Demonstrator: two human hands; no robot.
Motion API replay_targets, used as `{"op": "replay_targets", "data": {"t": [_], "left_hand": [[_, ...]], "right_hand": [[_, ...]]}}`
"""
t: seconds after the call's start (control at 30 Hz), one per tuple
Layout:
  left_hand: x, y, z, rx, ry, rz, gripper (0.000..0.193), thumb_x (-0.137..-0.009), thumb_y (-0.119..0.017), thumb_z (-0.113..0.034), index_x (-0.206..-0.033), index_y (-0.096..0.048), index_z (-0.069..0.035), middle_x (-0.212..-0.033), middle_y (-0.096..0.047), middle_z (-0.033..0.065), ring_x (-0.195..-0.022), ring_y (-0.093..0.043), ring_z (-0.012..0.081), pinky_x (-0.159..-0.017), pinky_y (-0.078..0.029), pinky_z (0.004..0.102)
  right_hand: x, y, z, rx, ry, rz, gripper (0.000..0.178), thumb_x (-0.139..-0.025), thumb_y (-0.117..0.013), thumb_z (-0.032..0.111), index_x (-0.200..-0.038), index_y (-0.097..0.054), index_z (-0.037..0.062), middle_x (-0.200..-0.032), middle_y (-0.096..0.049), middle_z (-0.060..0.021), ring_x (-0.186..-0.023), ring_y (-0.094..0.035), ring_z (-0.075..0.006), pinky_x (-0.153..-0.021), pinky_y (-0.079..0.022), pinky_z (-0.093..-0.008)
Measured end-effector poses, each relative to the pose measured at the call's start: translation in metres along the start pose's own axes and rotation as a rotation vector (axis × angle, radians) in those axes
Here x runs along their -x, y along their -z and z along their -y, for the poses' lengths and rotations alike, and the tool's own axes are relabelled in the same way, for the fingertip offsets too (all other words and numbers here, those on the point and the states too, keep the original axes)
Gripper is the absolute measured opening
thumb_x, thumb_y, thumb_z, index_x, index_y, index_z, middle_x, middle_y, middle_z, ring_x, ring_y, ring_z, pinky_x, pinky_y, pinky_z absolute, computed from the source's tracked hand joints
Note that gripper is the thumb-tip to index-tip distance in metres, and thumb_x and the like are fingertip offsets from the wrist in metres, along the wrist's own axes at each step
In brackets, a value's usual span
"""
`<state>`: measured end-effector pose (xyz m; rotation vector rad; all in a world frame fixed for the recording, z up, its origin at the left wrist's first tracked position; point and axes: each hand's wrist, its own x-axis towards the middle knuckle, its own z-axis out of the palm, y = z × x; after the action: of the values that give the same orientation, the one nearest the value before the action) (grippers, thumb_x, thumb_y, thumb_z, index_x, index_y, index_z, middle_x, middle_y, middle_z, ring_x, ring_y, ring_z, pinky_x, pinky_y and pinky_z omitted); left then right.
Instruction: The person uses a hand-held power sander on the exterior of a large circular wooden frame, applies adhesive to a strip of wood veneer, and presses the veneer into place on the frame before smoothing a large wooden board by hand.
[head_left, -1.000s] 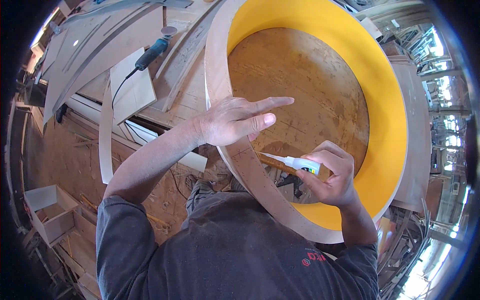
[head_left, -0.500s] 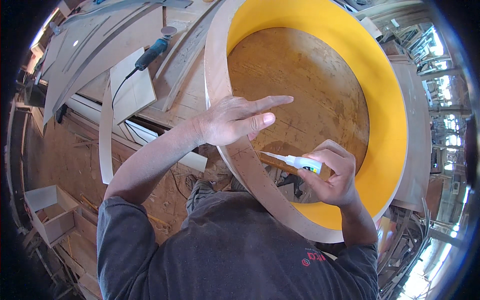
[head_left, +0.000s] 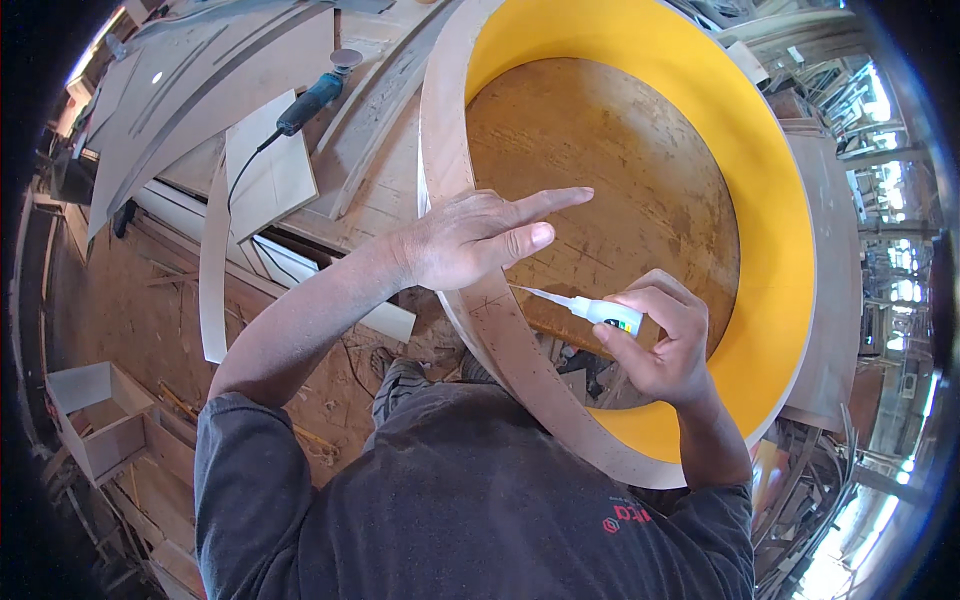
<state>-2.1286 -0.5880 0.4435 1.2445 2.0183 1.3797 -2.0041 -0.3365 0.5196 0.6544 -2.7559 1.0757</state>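
Observation:
A large round wooden ring (head_left: 520, 345) with a yellow inner wall (head_left: 765, 230) stands in front of me. Across its near-left rim lies my left hand (head_left: 480, 238), index finger and thumb stretched out over the inside; its other fingers are mostly hidden. My right hand (head_left: 665, 330) grips a small white glue bottle (head_left: 612, 314) with a long thin nozzle. The bottle is tilted on its side inside the ring, nozzle pointing left at the rim's inner edge just below my left hand. Whether the tip touches the wood I cannot tell.
A teal corded power tool (head_left: 310, 103) with a round disc lies on a pale board (head_left: 268, 180) on the bench to the left. Long thin wood strips lie behind it. An open wooden box (head_left: 98, 410) stands on the floor at lower left.
My right hand has risen slightly with the glue bottle, its nozzle tip now closer to my left hand. The left hand stays almost in place.

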Motion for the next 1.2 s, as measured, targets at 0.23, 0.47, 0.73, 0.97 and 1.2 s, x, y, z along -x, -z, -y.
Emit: {"op": "replay_targets", "data": {"t": [0.23, 0.47, 0.73, 0.97, 1.2], "left_hand": [[-0.0001, -0.0003, -0.0037, -0.055, 0.045, -0.002, 0.078, -0.107, -0.025, -0.068, -0.165, -0.028, -0.016, -0.058, -0.050, 0.0144, -0.059, -0.059, 0.0315, -0.065, -0.045, 0.0468], [0.0003, 0.0002, -0.0056, -0.051, 0.074, 0.013, 0.077, -0.106, -0.028, -0.068, -0.165, -0.027, -0.019, -0.060, -0.053, 0.0182, -0.064, -0.064, 0.0356, -0.069, -0.048, 0.0508], [-0.0006, 0.0008, -0.0074, -0.052, 0.082, 0.018, 0.075, -0.107, -0.028, -0.067, -0.165, -0.028, -0.020, -0.061, -0.054, 0.0182, -0.067, -0.064, 0.0360, -0.070, -0.048, 0.0505], [-0.0006, 0.0028, -0.0105, -0.054, 0.086, 0.022, 0.075, -0.107, -0.028, -0.068, -0.165, -0.029, -0.020, -0.061, -0.054, 0.0181, -0.067, -0.064, 0.0359, -0.071, -0.049, 0.0510], [0.0003, 0.0019, -0.0080, -0.070, 0.077, 0.016, 0.075, -0.106, -0.028, -0.068, -0.165, -0.027, -0.021, -0.062, -0.055, 0.0177, -0.067, -0.065, 0.0355, -0.071, -0.050, 0.0503]], "right_hand": [[-0.0011, 0.0003, -0.0005, 0.010, -0.002, 0.006, 0.021, -0.075, -0.084, 0.004, -0.091, -0.073, -0.0010, -0.080, -0.068, -0.0139, -0.069, -0.067, -0.0248, -0.062, -0.050, -0.0328], [-0.0012, -0.0005, 0.0009, -0.002, -0.015, 0.006, 0.021, -0.074, -0.084, 0.005, -0.091, -0.073, -0.0007, -0.080, -0.068, -0.0137, -0.069, -0.066, -0.0254, -0.061, -0.050, -0.0336], [0.0001, 0.0014, -0.0005, 0.001, -0.017, 0.011, 0.021, -0.073, -0.084, 0.003, -0.091, -0.073, -0.0005, -0.080, -0.068, -0.0138, -0.070, -0.067, -0.0255, -0.062, -0.050, -0.0338], [0.0029, 0.0021, 0.0009, -0.017, -0.006, 0.014, 0.023, -0.073, -0.084, 0.002, -0.091, -0.072, -0.0019, -0.081, -0.068, -0.0151, -0.070, -0.067, -0.0261, -0.061, -0.049, -0.0336], [0.0066, 0.0033, 0.0012, -0.024, -0.043, 0.019, 0.023, -0.073, -0.084, 0.003, -0.091, -0.072, -0.0018, -0.080, -0.068, -0.0148, -0.070, -0.067, -0.0257, -0.061, -0.049, -0.0335]]}}
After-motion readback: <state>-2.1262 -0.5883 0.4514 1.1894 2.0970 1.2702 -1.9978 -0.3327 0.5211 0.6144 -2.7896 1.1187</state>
